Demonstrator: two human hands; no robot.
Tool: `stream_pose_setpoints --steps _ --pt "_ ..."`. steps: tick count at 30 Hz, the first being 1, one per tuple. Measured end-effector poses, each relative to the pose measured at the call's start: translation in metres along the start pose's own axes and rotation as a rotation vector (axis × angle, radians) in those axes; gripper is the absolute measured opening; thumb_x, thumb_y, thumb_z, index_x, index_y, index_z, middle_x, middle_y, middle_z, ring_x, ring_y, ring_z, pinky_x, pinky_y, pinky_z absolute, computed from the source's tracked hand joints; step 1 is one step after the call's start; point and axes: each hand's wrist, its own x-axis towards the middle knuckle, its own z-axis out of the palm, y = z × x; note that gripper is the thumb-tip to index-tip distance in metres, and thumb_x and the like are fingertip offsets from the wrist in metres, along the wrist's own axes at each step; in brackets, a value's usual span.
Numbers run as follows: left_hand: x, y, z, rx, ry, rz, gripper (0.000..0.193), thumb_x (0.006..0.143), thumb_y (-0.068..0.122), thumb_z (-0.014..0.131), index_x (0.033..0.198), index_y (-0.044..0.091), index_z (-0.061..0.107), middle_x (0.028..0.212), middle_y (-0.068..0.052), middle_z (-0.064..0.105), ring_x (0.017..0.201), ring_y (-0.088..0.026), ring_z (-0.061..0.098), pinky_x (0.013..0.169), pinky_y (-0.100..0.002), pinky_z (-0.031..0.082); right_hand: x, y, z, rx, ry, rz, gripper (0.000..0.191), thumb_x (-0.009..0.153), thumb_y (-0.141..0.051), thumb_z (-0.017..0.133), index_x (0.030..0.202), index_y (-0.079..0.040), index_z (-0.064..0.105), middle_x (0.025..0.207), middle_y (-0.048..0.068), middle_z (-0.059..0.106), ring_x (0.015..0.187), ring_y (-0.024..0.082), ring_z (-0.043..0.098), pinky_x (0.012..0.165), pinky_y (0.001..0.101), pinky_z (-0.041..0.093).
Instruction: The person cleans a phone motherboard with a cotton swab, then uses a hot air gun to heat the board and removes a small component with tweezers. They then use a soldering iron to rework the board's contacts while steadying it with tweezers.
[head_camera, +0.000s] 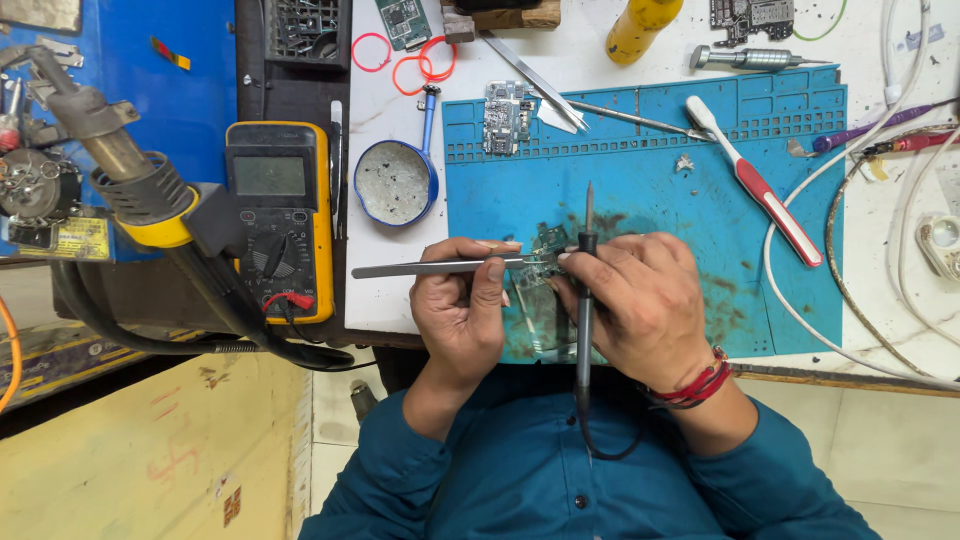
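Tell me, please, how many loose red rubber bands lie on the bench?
2: a small red band at the white benchtop's upper left, and a larger red band right beside it, by the small green board. Others may be hidden.

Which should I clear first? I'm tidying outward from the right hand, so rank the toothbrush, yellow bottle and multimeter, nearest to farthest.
From the right hand:
1. the toothbrush, on the blue mat, up and to its right.
2. the yellow bottle, straight ahead at the bench's far edge.
3. the multimeter, far left, beyond the left hand.
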Motion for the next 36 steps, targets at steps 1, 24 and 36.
stream_pose_setpoints --steps 1,24,36 --pt "0.000 0.000 0.000 -0.014 0.002 -0.004 0.017 0.109 0.005 0.060 0.123 0.003 0.051 0.114 -0.016 0.073 0.077 -0.003 0.054 0.068 -0.019 0.047 -0.002 0.001 0.001 -0.011 0.015 0.010 0.029 0.086 -0.020 0.084 0.109 -0.008 0.070 0.097 0.007 0.071 0.095 0.028 0.066 0.088 0.0430 0.047" --pt "0.017 0.027 0.018 0.601 -0.170 0.072 0.007 0.101 0.010 0.070 0.104 0.005 0.066 0.074 -0.005 0.070 0.059 -0.014 0.066 0.055 -0.029 0.049 -0.040 0.016 0.007 0.384 0.234 0.167 0.010 0.096 -0.008 0.065 0.090 -0.002 0.061 0.082 0.014 0.071 0.069 0.023 0.070 0.058 0.0288 0.052" --pt "0.017 0.027 0.018 0.588 -0.162 0.088 0.007 0.102 0.009 0.069 0.105 0.004 0.065 0.079 -0.006 0.072 0.059 -0.014 0.066 0.055 -0.029 0.049 -0.032 0.013 0.005 0.392 0.181 0.145 0.009 0.095 -0.005 0.068 0.090 -0.003 0.061 0.081 0.012 0.072 0.065 0.022 0.069 0.060 0.0305 0.052"
